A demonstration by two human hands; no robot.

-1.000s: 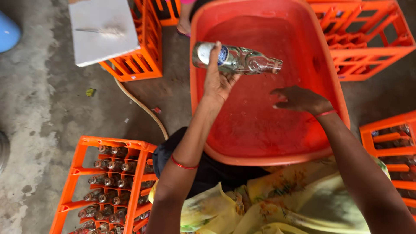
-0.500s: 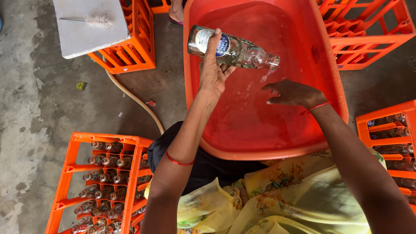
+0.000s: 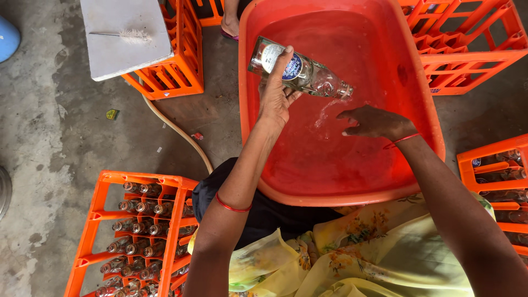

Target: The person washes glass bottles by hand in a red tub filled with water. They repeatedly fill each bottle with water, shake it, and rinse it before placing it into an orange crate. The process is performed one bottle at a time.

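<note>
Left hand (image 3: pixel 276 96), one glass bottle (image 3: pixel 297 70)

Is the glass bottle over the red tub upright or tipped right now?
Tipped. The left hand holds the glass bottle nearly on its side, neck angled down, and water runs from its mouth into the red tub.

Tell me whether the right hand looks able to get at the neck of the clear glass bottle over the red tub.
Probably yes: the right hand hovers just below the clear glass bottle, with only pouring water between them.
</note>
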